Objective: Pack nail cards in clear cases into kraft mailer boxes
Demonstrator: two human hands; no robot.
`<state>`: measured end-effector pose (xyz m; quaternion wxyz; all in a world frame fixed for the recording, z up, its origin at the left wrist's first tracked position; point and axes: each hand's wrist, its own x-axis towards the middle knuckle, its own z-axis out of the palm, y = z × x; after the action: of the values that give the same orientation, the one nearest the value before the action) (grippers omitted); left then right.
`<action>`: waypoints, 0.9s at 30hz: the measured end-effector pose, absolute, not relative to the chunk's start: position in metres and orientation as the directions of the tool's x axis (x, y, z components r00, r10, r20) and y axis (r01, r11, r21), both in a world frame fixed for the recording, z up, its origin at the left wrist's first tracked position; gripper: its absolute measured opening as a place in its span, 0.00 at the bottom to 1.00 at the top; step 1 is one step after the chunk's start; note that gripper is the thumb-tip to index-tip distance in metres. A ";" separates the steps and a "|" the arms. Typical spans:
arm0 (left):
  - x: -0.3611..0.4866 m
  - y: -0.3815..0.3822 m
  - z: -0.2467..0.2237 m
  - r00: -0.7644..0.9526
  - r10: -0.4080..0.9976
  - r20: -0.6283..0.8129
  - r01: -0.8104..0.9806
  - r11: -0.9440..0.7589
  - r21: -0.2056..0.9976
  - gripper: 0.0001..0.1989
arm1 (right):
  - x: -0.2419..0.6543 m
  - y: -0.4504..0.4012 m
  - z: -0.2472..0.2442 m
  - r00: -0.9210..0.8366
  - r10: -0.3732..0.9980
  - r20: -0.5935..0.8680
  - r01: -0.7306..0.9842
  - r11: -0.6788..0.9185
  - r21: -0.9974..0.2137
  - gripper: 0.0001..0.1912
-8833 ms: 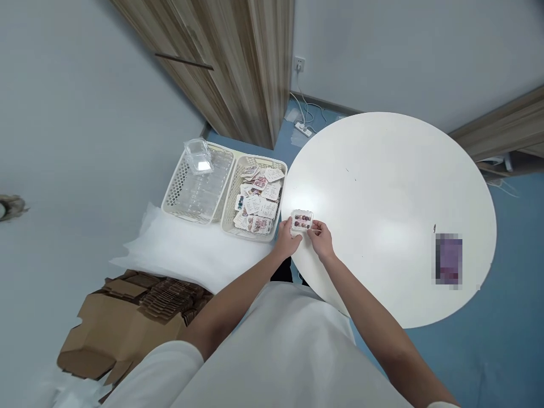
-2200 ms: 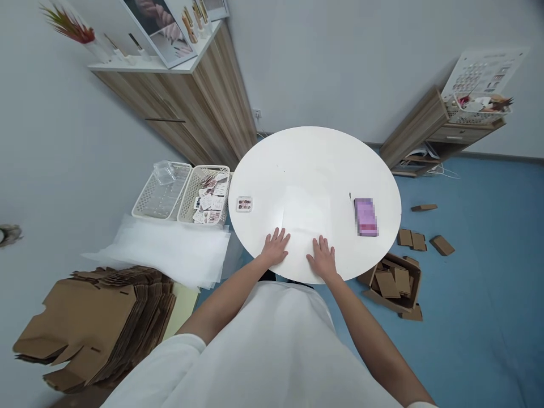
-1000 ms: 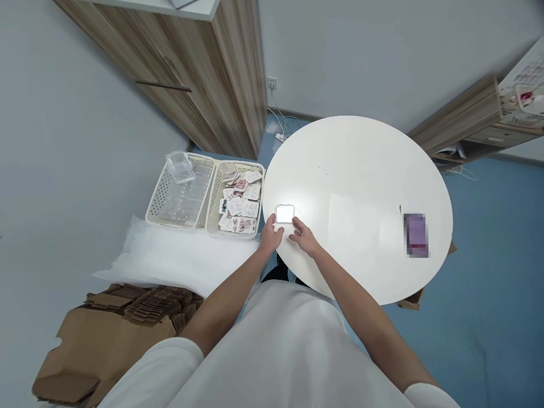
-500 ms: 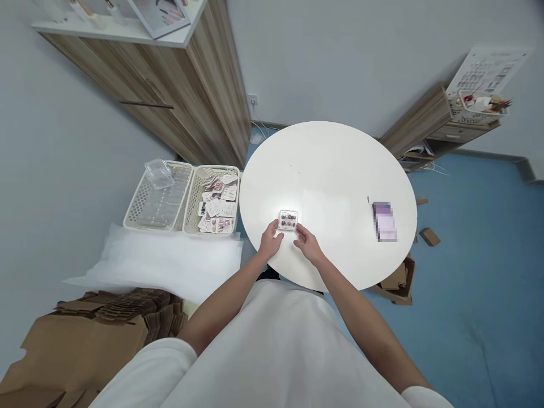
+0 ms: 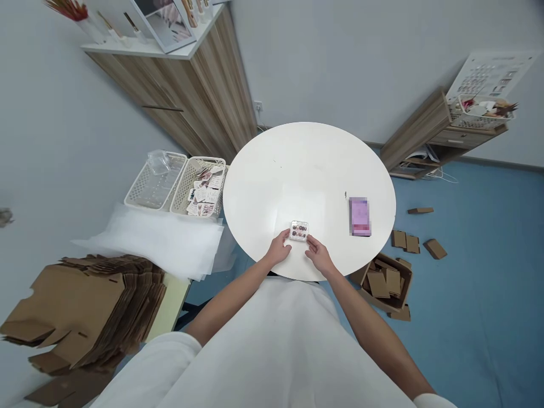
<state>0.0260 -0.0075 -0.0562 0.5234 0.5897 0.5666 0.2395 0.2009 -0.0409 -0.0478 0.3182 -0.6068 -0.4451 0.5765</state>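
Observation:
A small clear case (image 5: 299, 230) holding two rows of dark and pinkish false nails lies near the front edge of the round white table (image 5: 323, 164). At its left edge are the fingertips of my left hand (image 5: 278, 249), with the thumb held apart below. My right hand (image 5: 319, 253) has its fingertips at the case's right edge, its thumb also spread away. Neither hand is closed around the case. Whether it rests fully on the tabletop is hard to make out.
A pixelated purple item (image 5: 360, 216) lies on the table's right side. Left stand a basket of printed cards (image 5: 207, 190), a basket of clear cases (image 5: 155, 181), white foam sheets (image 5: 157, 238) and stacked flat cardboard (image 5: 89, 306). A cardboard box (image 5: 385, 283) sits on the floor at right.
The camera view has shifted, showing more of the floor box and the cardboard stack. Both hands keep their places at the case's two sides.

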 end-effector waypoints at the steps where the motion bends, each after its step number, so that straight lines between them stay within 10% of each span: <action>1: 0.029 -0.010 -0.057 0.238 0.919 -0.313 0.426 0.191 0.884 0.33 | 0.204 -0.043 -0.050 -0.071 0.908 -0.412 0.179 -0.395 -0.901 0.33; 11: 0.033 -0.022 -0.050 0.245 0.897 -0.368 0.566 0.176 0.805 0.31 | 0.215 -0.052 -0.057 -0.185 0.902 -0.391 0.206 -0.353 -0.913 0.33; 27: -0.002 -0.014 -0.031 0.521 0.785 -0.337 0.770 -0.260 0.583 0.22 | 0.231 -0.079 -0.024 -0.322 0.858 -0.400 0.802 0.022 -0.597 0.23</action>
<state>-0.0022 -0.0142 -0.0305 0.3608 0.7938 0.4895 0.0105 0.2315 -0.0788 -0.0245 0.0363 -0.5812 -0.7139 0.3890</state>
